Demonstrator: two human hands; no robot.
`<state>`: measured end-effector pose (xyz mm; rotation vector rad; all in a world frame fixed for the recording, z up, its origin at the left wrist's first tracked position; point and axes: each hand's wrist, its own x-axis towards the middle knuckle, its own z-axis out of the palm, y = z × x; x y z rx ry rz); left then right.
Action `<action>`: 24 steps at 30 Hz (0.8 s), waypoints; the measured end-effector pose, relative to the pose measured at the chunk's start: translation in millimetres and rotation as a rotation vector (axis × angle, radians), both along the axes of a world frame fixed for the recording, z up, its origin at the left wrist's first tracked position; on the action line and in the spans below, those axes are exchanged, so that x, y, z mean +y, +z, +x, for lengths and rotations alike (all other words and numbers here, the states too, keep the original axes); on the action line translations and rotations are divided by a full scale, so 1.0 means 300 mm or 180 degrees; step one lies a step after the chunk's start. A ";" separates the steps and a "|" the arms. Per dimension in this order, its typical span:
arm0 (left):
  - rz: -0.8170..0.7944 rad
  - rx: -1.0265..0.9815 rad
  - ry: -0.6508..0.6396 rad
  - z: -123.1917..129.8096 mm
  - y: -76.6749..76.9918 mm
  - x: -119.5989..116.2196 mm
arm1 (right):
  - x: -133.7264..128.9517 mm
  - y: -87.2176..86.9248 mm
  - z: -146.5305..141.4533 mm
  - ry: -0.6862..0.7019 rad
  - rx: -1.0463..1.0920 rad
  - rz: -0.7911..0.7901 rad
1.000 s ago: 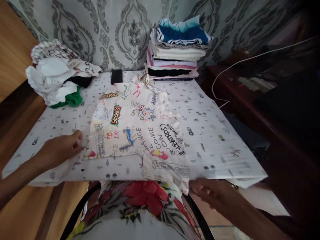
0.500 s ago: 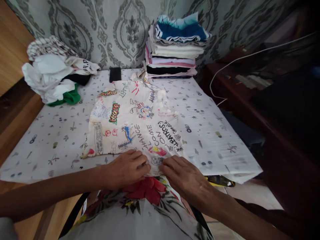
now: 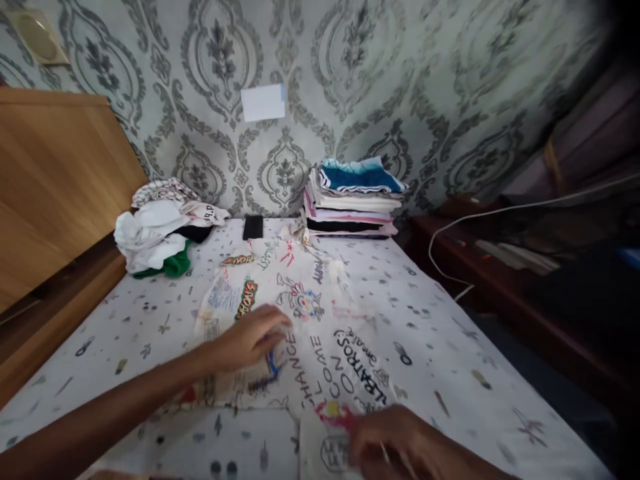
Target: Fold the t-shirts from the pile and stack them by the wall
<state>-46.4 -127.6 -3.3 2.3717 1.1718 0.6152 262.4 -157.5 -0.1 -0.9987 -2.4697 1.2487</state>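
A white T-shirt covered in coloured drawings and handwriting lies spread on the patterned white tabletop. My left hand is over the middle of the shirt, fingers loosely bent forward with the thumb lower, nothing visible in it. Whether its fingertips touch the cloth is unclear. At the lower right, my right hand is closed on the shirt's near edge, somewhat blurred by motion. The near part of the shirt runs out of the bottom of the view beside it.
Crumpled clothes lie at the back left. A black phone-like object lies by the wall, left of a tall stack of folded clothes. A wooden panel stands left; a white cable hangs over dark red furniture on the right.
The view has tilted up, showing more wall. My left hand has left the shirt's near edge and moved forward over its middle. My right hand has stayed at the near edge.
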 end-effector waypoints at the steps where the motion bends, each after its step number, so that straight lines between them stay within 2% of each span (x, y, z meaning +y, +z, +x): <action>1: 0.0155 0.0033 0.0132 -0.038 -0.025 0.058 | 0.040 0.011 -0.036 -0.0073 0.0089 -0.0052; 4: 0.0215 0.0459 0.0453 -0.178 -0.104 0.235 | 0.144 0.008 -0.154 0.0137 0.0034 -0.0037; 6: 0.0076 0.0823 0.1111 -0.296 -0.134 0.343 | 0.184 -0.013 -0.203 0.0273 -0.0073 0.0120; 7: 0.0037 0.0944 0.1589 -0.359 -0.139 0.390 | 0.198 -0.023 -0.214 0.0329 -0.0100 0.0142; 9: 0.0041 0.1000 0.2198 -0.477 -0.132 0.467 | 0.226 -0.029 -0.216 0.0494 -0.0143 -0.0097; 11: 0.0101 0.0973 0.2516 -0.563 -0.114 0.522 | 0.284 -0.017 -0.217 0.0603 -0.0137 -0.0378; 12: 0.0135 0.0958 0.2594 -0.588 -0.107 0.545 | 0.332 -0.006 -0.225 0.0565 -0.0114 -0.0367; 13: 0.0170 0.0947 0.2630 -0.600 -0.102 0.566 | 0.394 0.008 -0.241 0.0422 -0.0098 -0.0209; 15: 0.0217 0.0944 0.2601 -0.587 -0.103 0.605 | 0.553 0.037 -0.296 -0.0093 -0.0163 0.0491; 17: 0.0227 0.0977 0.2530 -0.545 -0.115 0.645 | 0.733 0.062 -0.373 -0.0841 -0.0628 0.1337; 18: 0.0214 0.1012 0.2507 -0.522 -0.124 0.663 | 0.818 0.069 -0.414 -0.1071 -0.0964 0.1699; 21: 0.0141 0.1171 0.2544 -0.482 -0.148 0.709 | 1.014 0.066 -0.526 -0.1201 -0.1205 0.1947; 24: 0.0090 0.1336 0.2620 -0.507 -0.155 0.738 | 1.114 0.032 -0.595 -0.1088 -0.1298 0.1982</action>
